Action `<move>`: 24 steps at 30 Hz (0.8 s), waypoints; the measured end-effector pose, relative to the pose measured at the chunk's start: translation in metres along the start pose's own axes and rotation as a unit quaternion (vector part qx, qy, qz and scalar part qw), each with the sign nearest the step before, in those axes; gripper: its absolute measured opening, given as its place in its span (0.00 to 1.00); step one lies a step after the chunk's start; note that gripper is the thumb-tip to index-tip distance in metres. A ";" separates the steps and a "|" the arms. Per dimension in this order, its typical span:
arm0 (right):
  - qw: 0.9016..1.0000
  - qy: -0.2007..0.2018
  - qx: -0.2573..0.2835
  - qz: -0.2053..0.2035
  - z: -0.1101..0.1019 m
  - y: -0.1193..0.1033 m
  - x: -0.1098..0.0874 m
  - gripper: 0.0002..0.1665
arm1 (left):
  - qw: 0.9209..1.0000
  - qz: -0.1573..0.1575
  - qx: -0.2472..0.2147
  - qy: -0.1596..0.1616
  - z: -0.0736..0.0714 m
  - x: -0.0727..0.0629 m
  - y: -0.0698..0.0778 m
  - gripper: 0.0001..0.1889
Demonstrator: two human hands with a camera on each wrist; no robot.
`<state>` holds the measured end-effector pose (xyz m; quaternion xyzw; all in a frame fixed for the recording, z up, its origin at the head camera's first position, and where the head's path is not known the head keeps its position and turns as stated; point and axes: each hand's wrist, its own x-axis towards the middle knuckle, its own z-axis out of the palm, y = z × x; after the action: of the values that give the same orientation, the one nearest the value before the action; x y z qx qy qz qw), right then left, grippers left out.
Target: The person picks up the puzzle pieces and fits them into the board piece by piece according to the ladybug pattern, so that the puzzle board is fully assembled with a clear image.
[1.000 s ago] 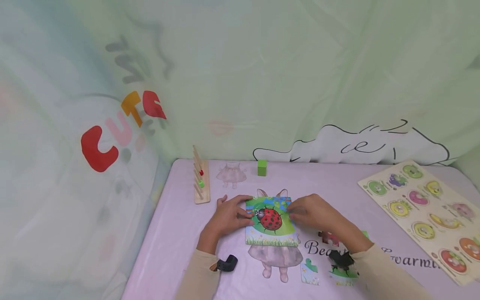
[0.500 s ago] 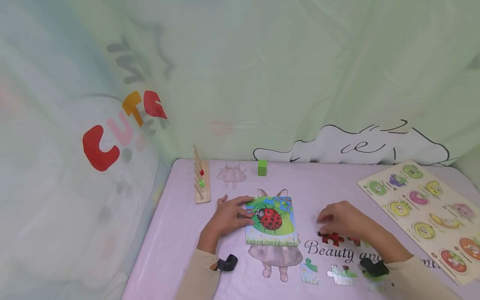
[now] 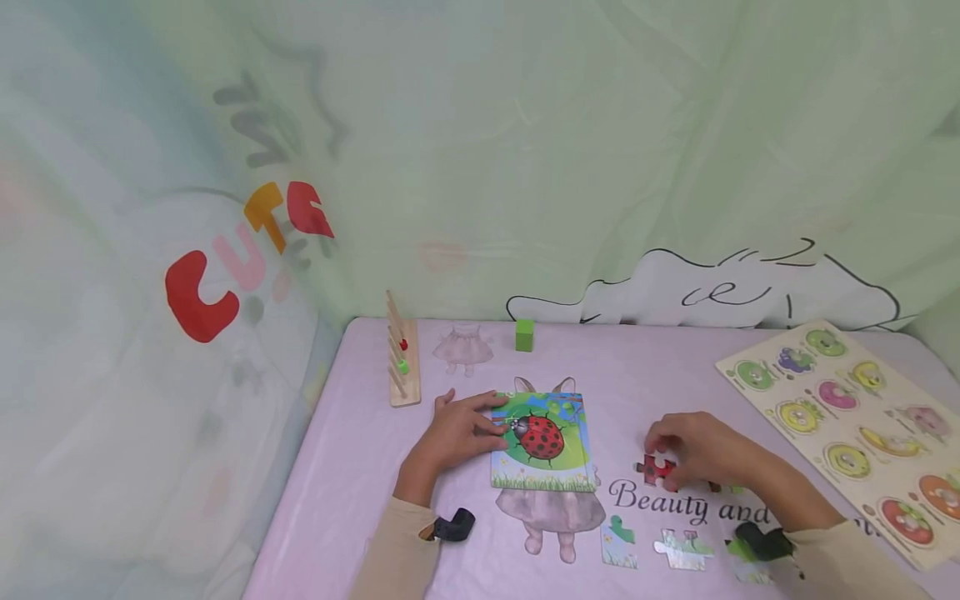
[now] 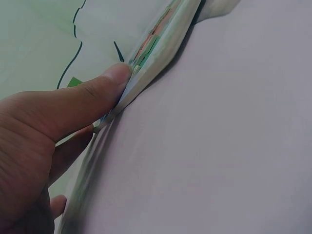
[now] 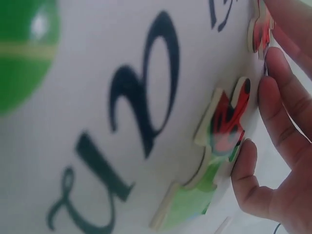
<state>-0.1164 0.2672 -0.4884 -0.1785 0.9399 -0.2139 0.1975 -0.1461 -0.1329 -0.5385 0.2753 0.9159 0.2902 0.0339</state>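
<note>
My left hand (image 3: 457, 433) holds the left side of a square ladybug puzzle board (image 3: 551, 479), which lies flat on the table. In the left wrist view the thumb (image 4: 114, 75) presses on the board's raised edge, with a fingertip just beyond it. To the right of the board, my right hand (image 3: 697, 450) pinches a red-and-black jigsaw piece (image 3: 649, 469), partly hidden by the fingers. Close to that hand in the right wrist view lie another red piece (image 5: 226, 122) and a green piece (image 5: 190, 204).
Green-and-white jigsaw pieces lie nearer the front, one (image 3: 619, 546) below the board and another (image 3: 684, 550) beside it. A fruit-picture board (image 3: 810, 417) is at right. Behind stand a green cube (image 3: 524, 336) and a wooden peg rack (image 3: 405, 392) on the pink-lilac tablecloth.
My right hand has left the ladybug board's right side, moved right and toward the front, and closed its fingers on a red piece. The left hand stays at the board's edge.
</note>
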 end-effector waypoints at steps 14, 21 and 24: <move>1.000 -0.001 0.012 -0.015 0.001 0.002 0.003 0.18 | 1.000 -0.005 -0.015 -0.002 0.000 0.000 0.001 0.12; 0.999 -0.007 0.039 -0.008 0.001 0.005 0.006 0.21 | 1.000 -0.007 -0.019 -0.004 0.000 0.000 0.002 0.12; 0.999 -0.010 0.050 -0.019 0.001 0.006 0.008 0.24 | 1.000 -0.008 -0.018 -0.005 0.000 0.000 0.002 0.13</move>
<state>-0.1241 0.2691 -0.4946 -0.1884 0.9226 -0.2624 0.2111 -0.1455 -0.1319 -0.5376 0.2684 0.9125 0.3055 0.0456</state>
